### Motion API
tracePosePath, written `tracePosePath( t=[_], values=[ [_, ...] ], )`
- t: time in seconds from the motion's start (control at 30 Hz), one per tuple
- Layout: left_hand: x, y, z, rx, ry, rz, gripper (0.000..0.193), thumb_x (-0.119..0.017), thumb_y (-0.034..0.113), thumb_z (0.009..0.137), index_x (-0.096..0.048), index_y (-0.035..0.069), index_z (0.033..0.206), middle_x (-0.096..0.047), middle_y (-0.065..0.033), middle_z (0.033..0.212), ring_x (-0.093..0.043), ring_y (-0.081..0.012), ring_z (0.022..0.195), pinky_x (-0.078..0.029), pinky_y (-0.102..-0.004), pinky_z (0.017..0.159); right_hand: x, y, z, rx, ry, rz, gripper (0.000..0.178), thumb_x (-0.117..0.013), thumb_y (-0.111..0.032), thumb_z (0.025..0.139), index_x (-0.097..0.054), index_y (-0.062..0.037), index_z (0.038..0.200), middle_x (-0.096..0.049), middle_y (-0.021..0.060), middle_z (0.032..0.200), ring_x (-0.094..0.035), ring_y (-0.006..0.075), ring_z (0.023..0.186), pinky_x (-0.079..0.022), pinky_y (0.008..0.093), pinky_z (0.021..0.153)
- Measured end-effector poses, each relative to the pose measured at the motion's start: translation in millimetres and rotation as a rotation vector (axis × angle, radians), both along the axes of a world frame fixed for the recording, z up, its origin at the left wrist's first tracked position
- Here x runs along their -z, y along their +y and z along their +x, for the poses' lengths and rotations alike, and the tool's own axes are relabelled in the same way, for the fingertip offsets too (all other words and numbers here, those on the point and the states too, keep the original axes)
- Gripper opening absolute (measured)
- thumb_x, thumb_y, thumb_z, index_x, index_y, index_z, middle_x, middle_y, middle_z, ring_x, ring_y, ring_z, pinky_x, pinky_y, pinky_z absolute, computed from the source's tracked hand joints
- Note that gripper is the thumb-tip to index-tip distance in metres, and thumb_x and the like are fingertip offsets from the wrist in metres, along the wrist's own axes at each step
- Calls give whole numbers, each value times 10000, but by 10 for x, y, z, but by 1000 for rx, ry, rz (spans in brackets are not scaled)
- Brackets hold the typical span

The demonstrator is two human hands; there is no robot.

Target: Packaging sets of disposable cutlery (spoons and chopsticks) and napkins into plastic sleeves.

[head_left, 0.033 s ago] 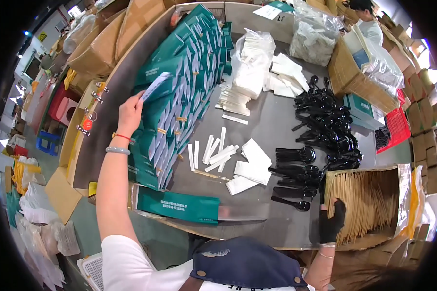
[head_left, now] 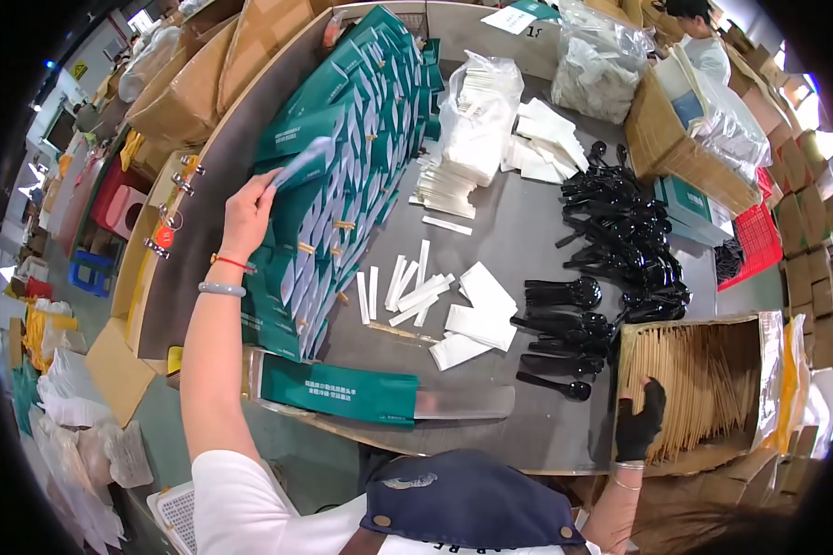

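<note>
My left hand (head_left: pixel 248 211) is closed in a pinch on the edge of a pale-backed green packet (head_left: pixel 304 165), at the left side of a large stack of green packets (head_left: pixel 292 222). A red cord and a pale bangle circle that wrist. On the right, my right hand (head_left: pixel 640 424), in a black glove with bare fingertips, reaches over an open carton (head_left: pixel 624 356) full of thin wooden sticks (head_left: pixel 699 393). Its fingers are apart against the sticks, and no stick stands out in its grasp. One green packet with a clear end (head_left: pixel 338 393) lies along the table's near edge.
Black plastic spoons (head_left: pixel 611 217) are heaped on the right of the grey table (head_left: pixel 398 222). Mid-table lie narrow white sachets (head_left: pixel 421 294), folded white napkins (head_left: pixel 477 314) and a plastic bag of white packets (head_left: pixel 481 111). Cardboard boxes (head_left: pixel 685 139) stand at the far right.
My right hand has shifted slightly right over the sticks. The packet in my left hand has bent and turned a little, and the clear end on the near packet now looks sharp rather than blurred.
</note>
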State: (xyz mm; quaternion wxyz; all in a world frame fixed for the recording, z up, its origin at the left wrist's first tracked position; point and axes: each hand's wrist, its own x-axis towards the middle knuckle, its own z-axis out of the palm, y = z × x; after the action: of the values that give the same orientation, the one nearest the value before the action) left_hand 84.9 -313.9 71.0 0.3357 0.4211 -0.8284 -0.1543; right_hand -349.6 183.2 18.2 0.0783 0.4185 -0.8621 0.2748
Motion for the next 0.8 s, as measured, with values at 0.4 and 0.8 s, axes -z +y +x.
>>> tracePosePath(
  t=[0.4, 0.8],
  values=[
    [-82, 1321, -597, 81, -53, -131, 239, -593, -32, 773, -636, 19, 1002, -639, -157, 992, -600, -355, 976, -480, -406, 887, 343, 1347, -1240, 579, -32, 384, 463, -655, -207, 902, -546, 42, 1276, -524, 207, 1343, -517, 349, 1208, -389, 398, 1063],
    [1265, 1735, -898, 79, -231, 354, 87, -709, 105, 760, -639, 56, 778, -606, -118, 829, -602, -322, 798, -492, -430, 719, 247, 832, -1036, 589, -31, 374, 236, -511, -103, 946, -576, 50, 1113, -623, 237, 990, -614, 357, 891, -489, 414, 801]
  ],
)
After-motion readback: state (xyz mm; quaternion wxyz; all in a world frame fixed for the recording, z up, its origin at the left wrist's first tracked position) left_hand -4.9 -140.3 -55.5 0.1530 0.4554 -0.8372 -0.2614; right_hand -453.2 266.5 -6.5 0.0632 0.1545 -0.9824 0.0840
